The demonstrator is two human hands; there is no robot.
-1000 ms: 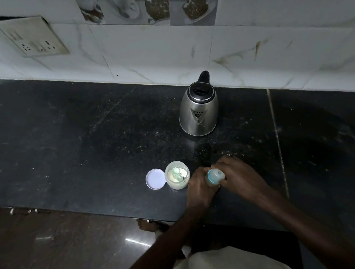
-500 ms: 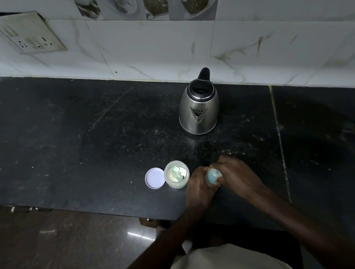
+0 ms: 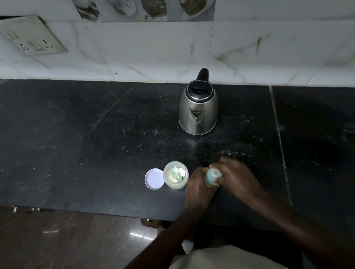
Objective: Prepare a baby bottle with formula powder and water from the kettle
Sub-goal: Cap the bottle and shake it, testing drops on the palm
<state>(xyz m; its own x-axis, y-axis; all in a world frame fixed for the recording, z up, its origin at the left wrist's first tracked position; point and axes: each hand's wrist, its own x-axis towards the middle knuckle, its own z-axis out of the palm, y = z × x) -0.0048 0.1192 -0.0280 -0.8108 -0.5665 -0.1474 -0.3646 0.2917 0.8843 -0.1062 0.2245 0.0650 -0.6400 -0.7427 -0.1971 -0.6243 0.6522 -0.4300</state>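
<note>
A baby bottle [image 3: 213,176] with a pale blue top stands on the dark counter [image 3: 78,139] near its front edge. My left hand [image 3: 198,188] wraps its body from the left and my right hand [image 3: 234,173] grips its top from the right; most of the bottle is hidden by them. Just left of my hands stands an open jar of pale formula powder [image 3: 176,175] with a small green scoop inside, and its white lid [image 3: 154,178] lies flat beside it. A steel kettle [image 3: 198,109] with a black lid and handle stands farther back, near the wall.
A tiled wall [image 3: 157,50] runs along the back of the counter, with a socket plate [image 3: 32,38] at the upper left. The counter's front edge drops to a brown floor [image 3: 40,263] at the lower left. A seam crosses the counter at the right.
Both hands stay closed on the bottle, shifting only slightly around its top. The jar, lid and kettle have not moved.
</note>
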